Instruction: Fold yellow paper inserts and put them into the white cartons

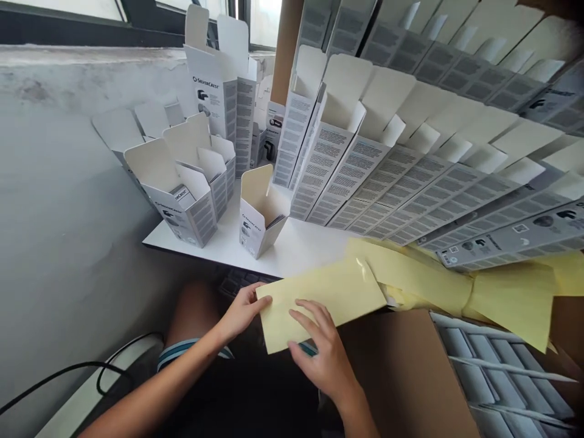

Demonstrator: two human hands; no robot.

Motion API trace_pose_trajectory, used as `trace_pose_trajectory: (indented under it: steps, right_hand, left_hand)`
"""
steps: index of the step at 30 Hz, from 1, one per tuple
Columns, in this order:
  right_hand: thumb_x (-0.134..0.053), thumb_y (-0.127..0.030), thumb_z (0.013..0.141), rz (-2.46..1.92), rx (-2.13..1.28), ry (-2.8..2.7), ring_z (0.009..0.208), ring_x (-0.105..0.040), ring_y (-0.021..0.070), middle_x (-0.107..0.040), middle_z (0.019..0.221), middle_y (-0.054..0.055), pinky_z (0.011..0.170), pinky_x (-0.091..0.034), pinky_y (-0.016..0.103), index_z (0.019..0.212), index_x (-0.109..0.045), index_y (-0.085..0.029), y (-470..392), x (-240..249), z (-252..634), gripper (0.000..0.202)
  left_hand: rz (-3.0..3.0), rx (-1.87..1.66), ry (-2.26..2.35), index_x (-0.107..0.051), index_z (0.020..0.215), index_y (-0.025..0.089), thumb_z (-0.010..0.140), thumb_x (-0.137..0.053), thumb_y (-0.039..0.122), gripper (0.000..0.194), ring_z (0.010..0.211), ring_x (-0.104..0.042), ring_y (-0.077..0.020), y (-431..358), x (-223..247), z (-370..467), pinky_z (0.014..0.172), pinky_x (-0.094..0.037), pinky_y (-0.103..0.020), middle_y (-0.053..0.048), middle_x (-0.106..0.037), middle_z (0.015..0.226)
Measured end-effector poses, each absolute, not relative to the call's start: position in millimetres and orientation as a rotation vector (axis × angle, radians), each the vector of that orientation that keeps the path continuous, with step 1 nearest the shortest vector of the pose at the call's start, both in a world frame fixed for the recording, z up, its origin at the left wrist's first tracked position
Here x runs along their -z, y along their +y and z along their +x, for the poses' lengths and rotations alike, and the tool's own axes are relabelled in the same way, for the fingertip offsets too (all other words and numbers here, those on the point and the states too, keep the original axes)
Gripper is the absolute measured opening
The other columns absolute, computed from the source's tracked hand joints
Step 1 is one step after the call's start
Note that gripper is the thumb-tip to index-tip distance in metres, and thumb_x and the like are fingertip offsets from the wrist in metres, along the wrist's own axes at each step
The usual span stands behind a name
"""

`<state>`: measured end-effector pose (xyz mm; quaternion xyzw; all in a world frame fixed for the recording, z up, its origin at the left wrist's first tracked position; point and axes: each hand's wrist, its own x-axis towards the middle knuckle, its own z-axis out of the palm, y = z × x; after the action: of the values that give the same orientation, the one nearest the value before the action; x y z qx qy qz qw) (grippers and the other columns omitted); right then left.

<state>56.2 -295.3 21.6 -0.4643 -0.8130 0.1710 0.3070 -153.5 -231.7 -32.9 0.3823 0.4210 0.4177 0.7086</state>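
Note:
My left hand (pixel 243 312) pinches the upper left corner of a pale yellow glossy paper sheet (pixel 328 292), its thumb on top. The sheet stretches to the right, above my lap and by the table's front edge. Over the sheet's lower edge hovers my right hand (pixel 322 350), fingers spread and slightly bent, the fingertips near or touching the paper; contact is hard to make out. Just beyond the sheet stands a small open white carton (pixel 262 222) printed SilverCrest, with something thin and dark-edged inside.
Rows of open-topped white cartons (pixel 347 170) fill the table's right and back. More open cartons (pixel 185 210) stand at left by the wall. Other yellow sheets (pixel 424 274) lie at right, above a brown cardboard box (pixel 401 371) of flat white pieces. A black cable (pixel 59 371) hangs lower left.

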Motion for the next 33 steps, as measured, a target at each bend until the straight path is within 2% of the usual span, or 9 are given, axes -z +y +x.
trace_pose_trajectory:
  steps: [4, 8, 11, 15, 18, 20, 24, 26, 33]
  right_hand:
    - [-0.056, -0.017, 0.092, -1.179, -0.474, -1.986, 0.12, -0.059, 0.0279, -0.062, 0.125, 0.011, 0.099, -0.052, 0.048, 0.119, -0.067, -0.027, -279.9, -37.2, 64.8, 0.032]
    - [-0.066, -0.027, 0.086, -1.272, -0.813, -1.979, 0.127, -0.055, 0.0284, -0.061, 0.134, 0.009, 0.109, -0.044, 0.048, 0.135, -0.059, -0.025, -257.6, -44.1, 51.1, 0.049]
    - [-0.06, -0.029, 0.09, -1.209, -1.305, -1.917, 0.091, -0.067, 0.0202, -0.072, 0.097, 0.004, 0.084, -0.053, 0.034, 0.106, -0.071, -0.021, -246.6, -41.6, 33.8, 0.021]
    - [-0.055, -0.03, 0.092, -1.143, -1.588, -1.85, 0.061, -0.05, 0.0111, -0.058, 0.067, -0.003, 0.057, -0.039, 0.023, 0.074, -0.064, -0.017, -245.1, -34.0, 22.1, 0.023]
    - [-0.058, -0.033, 0.092, -1.104, -1.598, -1.831, 0.059, -0.044, 0.01, -0.052, 0.065, -0.004, 0.055, -0.034, 0.022, 0.072, -0.062, -0.017, -248.6, -29.7, 20.5, 0.026]
    - [-0.058, -0.035, 0.092, -1.108, -1.571, -1.803, 0.059, -0.043, 0.01, -0.05, 0.064, -0.004, 0.054, -0.033, 0.022, 0.073, -0.062, -0.016, -251.2, -28.2, 19.0, 0.027]
    - [-0.054, -0.034, 0.094, -1.14, -1.492, -1.78, 0.059, -0.04, 0.01, -0.047, 0.063, -0.004, 0.054, -0.031, 0.023, 0.072, -0.061, -0.016, -257.0, -26.9, 14.8, 0.029]
    - [-0.053, -0.034, 0.094, -1.154, -1.432, -1.8, 0.059, -0.04, 0.0102, -0.045, 0.063, -0.004, 0.054, -0.03, 0.024, 0.07, -0.059, -0.017, -260.4, -26.6, 13.8, 0.031]
    - [-0.047, -0.024, 0.096, -1.113, -1.187, -1.99, 0.058, -0.037, 0.0104, -0.039, 0.063, -0.004, 0.057, -0.028, 0.026, 0.065, -0.041, -0.021, -270.7, -31.3, 13.3, 0.032]
  left_hand:
    - [0.922, -0.839, 0.886, -0.066, 0.094, 0.015, 0.08, -0.077, 0.047, 0.037, 0.073, -0.066, -0.0171, -241.5, 15.0, -177.4, 0.067, -0.051, -0.025, -0.004, -0.072, 0.083]
    - [0.975, -0.734, 0.838, -0.066, 0.099, 0.016, 0.083, -0.074, 0.048, 0.037, 0.069, -0.067, -0.0173, -247.9, -5.3, -194.8, 0.059, -0.051, -0.024, -0.006, -0.072, 0.086]
    - [1.005, -0.777, 0.866, -0.063, 0.111, 0.017, 0.083, -0.074, 0.048, 0.043, 0.065, -0.066, -0.0165, -253.5, -10.6, -199.4, 0.056, -0.05, -0.024, -0.005, -0.071, 0.084]
    - [1.089, -0.885, 0.953, -0.051, 0.133, 0.022, 0.09, -0.066, 0.047, 0.051, 0.057, -0.06, -0.0135, -261.2, -8.7, -203.8, 0.049, -0.043, -0.02, -0.002, -0.068, 0.079]
    - [1.27, -0.901, 1.057, -0.048, 0.138, 0.023, 0.095, -0.06, 0.043, 0.049, 0.059, -0.06, -0.014, -262.9, -8.7, -207.6, 0.052, -0.045, -0.022, -0.001, -0.066, 0.076]
    - [1.498, -0.984, 1.154, -0.051, 0.136, 0.023, 0.095, -0.061, 0.037, 0.044, 0.074, -0.065, -0.0171, -262.3, -10.2, -208.3, 0.065, -0.052, -0.028, -0.003, -0.068, 0.086]
    - [2.03, -1.293, 1.332, -0.071, 0.105, 0.027, 0.09, -0.069, 0.026, 0.015, 0.114, -0.058, -0.0258, -264.9, -13.9, -202.6, 0.097, -0.046, -0.044, -0.009, -0.063, 0.122]
    - [2.188, -1.352, 1.361, -0.074, 0.093, 0.028, 0.087, -0.072, 0.023, 0.009, 0.107, -0.059, -0.0248, -269.1, -15.5, -197.3, 0.093, -0.044, -0.044, -0.007, -0.065, 0.117]
    - [2.137, -1.234, 1.153, -0.073, 0.097, 0.022, 0.089, -0.071, 0.028, 0.01, 0.08, -0.061, -0.0179, -275.2, -17.0, -185.5, 0.072, -0.047, -0.034, -0.005, -0.072, 0.092]
